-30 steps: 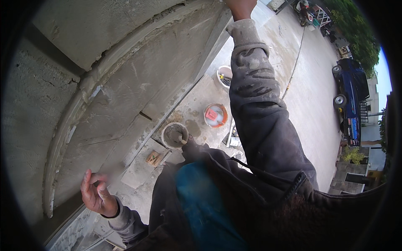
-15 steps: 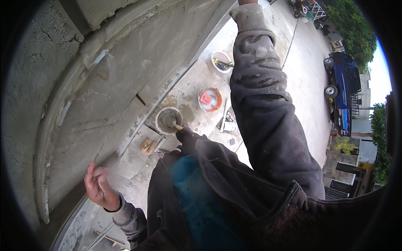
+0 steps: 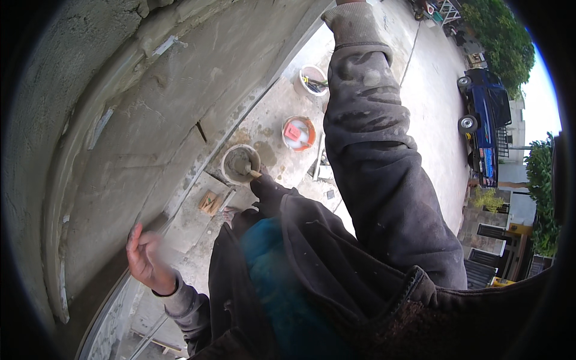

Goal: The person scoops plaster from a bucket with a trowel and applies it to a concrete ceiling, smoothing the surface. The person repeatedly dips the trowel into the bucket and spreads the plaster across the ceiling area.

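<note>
Since the earliest frame, the right hand (image 3: 348,2) has passed almost wholly beyond the upper edge; only a sliver shows above the sleeve cuff (image 3: 355,29), so its grip cannot be told. The left hand (image 3: 149,264), at lower left, has loosely bent fingers; blur hides whether they close on anything. The grey wall (image 3: 150,144), with its curved moulding (image 3: 56,240), spans the left side, beside the left hand; contact cannot be judged. Below stand a mortar bucket (image 3: 224,168) and an orange bucket (image 3: 311,133).
</note>
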The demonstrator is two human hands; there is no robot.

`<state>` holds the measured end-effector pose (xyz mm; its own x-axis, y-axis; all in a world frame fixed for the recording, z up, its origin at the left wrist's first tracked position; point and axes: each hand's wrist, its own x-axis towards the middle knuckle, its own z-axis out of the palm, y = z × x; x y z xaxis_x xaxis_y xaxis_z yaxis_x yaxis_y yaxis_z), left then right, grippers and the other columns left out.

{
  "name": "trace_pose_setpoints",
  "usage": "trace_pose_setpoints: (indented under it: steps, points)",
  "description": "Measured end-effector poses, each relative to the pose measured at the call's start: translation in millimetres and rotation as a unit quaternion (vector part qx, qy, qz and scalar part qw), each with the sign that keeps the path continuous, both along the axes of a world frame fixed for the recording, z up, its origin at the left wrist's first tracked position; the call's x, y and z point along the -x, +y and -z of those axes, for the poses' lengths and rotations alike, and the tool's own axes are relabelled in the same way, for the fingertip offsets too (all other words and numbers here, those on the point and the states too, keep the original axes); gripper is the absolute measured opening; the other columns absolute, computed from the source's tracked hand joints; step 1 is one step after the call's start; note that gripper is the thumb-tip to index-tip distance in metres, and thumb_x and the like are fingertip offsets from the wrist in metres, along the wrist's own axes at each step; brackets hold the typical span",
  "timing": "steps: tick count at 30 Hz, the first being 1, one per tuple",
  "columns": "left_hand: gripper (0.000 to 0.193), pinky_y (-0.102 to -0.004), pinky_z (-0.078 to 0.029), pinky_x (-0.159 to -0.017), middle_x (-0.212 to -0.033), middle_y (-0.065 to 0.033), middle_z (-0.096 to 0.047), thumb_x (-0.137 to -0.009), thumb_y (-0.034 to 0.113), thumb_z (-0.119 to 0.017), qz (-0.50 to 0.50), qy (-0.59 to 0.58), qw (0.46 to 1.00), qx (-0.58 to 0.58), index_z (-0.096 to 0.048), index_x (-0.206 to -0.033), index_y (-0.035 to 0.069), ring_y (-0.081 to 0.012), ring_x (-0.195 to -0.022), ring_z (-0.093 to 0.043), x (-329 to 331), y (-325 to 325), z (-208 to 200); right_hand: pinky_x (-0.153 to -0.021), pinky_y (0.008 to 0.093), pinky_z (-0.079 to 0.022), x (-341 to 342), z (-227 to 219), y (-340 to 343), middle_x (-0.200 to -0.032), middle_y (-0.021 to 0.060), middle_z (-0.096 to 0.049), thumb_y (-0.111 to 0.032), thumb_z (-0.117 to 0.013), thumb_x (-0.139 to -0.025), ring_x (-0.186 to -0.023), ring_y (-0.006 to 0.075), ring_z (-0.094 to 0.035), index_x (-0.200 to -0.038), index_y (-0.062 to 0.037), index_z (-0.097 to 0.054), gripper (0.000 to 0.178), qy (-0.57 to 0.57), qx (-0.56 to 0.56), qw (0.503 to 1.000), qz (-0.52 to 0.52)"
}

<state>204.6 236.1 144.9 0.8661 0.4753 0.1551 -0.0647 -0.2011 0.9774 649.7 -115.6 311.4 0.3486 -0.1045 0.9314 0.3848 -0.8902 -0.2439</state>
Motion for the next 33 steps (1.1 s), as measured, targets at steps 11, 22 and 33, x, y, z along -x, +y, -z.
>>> trace_pose_setpoints:
  steps: [11, 22, 33]
  points:
    - [0.044, -0.0269, -0.049, -0.078, -0.087, -0.0071, -0.066, -0.101, 0.022, -0.063, 0.021, -0.013, 0.999, 0.022, -0.055, -0.131, -0.010, -0.0120, -0.079, -0.059, 18, 14, 20, -0.088, 0.0499, -0.051, 43, -6, 35, -0.102, 0.0284, -0.069, -0.017, -0.068, -0.086, -0.100, 0.0473, -0.065, -0.117, 0.0004, -0.063, 0.036, 0.035, -0.012, 0.999, -0.019]
    - [0.045, -0.0268, -0.048, -0.077, -0.084, -0.0059, -0.064, -0.101, 0.025, -0.064, 0.050, -0.005, 0.999, -0.004, -0.056, -0.130, -0.008, -0.0117, -0.078, -0.059, 38, 16, 32, -0.093, 0.0500, -0.052, 90, -9, 80, -0.109, 0.0305, -0.069, -0.021, -0.068, -0.088, -0.104, 0.0467, -0.066, -0.125, 0.0019, -0.062, 0.044, 0.091, -0.045, 0.995, 0.023]
    - [0.038, -0.0283, -0.053, -0.080, -0.083, -0.0089, -0.069, -0.096, 0.013, -0.061, 0.054, 0.031, 0.998, 0.017, -0.059, -0.126, -0.010, -0.0134, -0.077, -0.063, 55, 12, 26, -0.090, 0.0497, -0.052, 117, -8, 109, -0.106, 0.0309, -0.069, -0.018, -0.067, -0.089, -0.103, 0.0462, -0.067, -0.125, 0.0029, -0.062, 0.043, 0.093, -0.047, 0.995, 0.007]
